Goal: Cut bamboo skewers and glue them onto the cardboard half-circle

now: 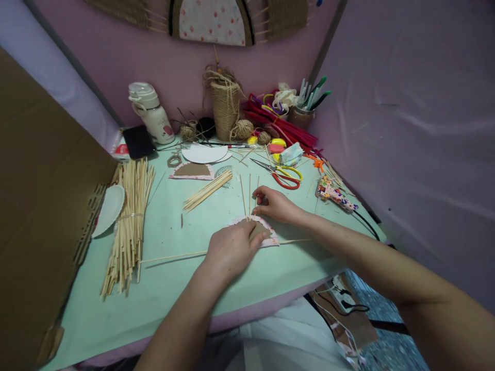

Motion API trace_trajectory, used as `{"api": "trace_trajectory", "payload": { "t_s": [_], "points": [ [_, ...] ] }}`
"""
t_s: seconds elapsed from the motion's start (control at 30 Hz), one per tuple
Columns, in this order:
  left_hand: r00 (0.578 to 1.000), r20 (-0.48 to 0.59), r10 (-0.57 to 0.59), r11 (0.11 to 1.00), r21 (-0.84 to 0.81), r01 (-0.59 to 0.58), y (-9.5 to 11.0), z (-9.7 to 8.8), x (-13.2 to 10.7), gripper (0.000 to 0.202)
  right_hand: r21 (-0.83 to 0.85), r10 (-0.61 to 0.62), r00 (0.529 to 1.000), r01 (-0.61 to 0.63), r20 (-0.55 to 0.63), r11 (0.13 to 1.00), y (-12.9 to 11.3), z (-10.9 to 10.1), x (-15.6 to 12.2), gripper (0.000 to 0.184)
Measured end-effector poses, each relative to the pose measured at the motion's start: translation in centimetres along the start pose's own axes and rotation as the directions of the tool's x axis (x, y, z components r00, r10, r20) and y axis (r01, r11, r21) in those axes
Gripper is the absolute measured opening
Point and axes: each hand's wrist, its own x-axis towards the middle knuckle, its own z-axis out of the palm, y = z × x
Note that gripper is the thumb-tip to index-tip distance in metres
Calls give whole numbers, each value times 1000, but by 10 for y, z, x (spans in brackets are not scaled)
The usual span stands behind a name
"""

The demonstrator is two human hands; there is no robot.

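Note:
A half-round cardboard piece [264, 231] with a pale patterned edge lies near the front middle of the green table [166, 288]. My left hand [230, 249] lies flat on it, fingers together, pressing it down. Thin wooden sticks [249, 198] stand out from its far edge like spokes. My right hand [275, 204] pinches one of these sticks just beyond the piece. A long stick [174, 256] lies crosswise under my left hand.
A big bundle of sticks [129, 221] lies at the left beside a white half plate [109, 208] and brown cardboard [42, 196]. A smaller stick pile [208, 190], scissors [281, 174], a glue gun [335, 195], twine spools [225, 105], a bottle [151, 112] and pipe cleaners [284, 129] stand behind.

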Motion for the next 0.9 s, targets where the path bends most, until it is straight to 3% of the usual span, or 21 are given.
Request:
{"api": "trace_trajectory", "payload": {
  "t_s": [0.9],
  "points": [
    [1000,2,5,1000,-7,-5,0,-1,-1,38,-7,0,1000,0,3,1000,-1,-1,0,37]
  ]
}}
